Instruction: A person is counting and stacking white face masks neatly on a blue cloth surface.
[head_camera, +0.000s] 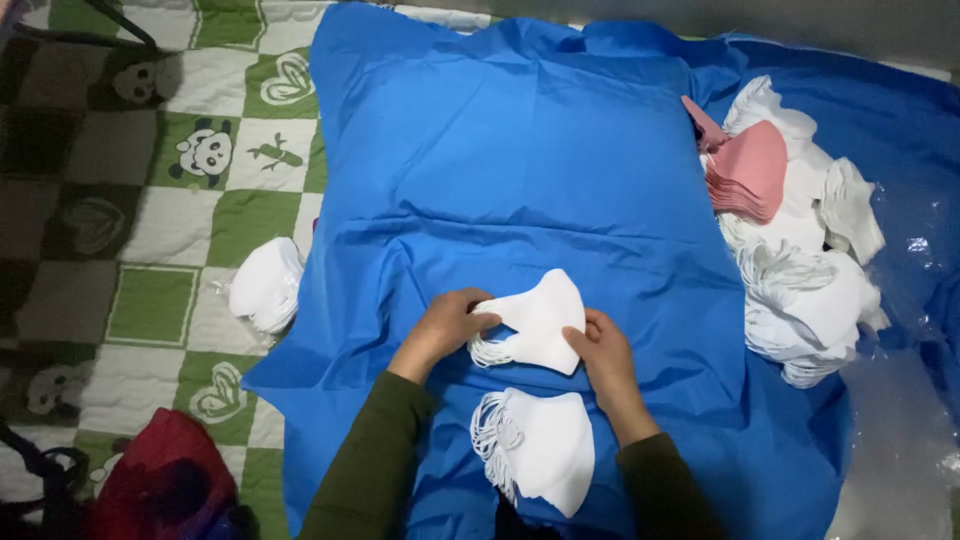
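A small stack of white folded face masks (540, 318) lies on the blue cloth (520, 170). My left hand (447, 325) grips its left edge by the ear loops. My right hand (601, 352) pinches the stack's lower right corner. Both sleeves are dark green. Just below, between my forearms, rests a second stack of white masks (545, 445) with its ear loops fanned out to the left; neither hand touches it.
A heap of white masks (810, 290) with a pink mask stack (748, 170) on top lies at the right of the cloth. Another white stack (266, 285) sits left, on a green-and-white panda quilt (150, 250). A red bag (165, 470) is at bottom left.
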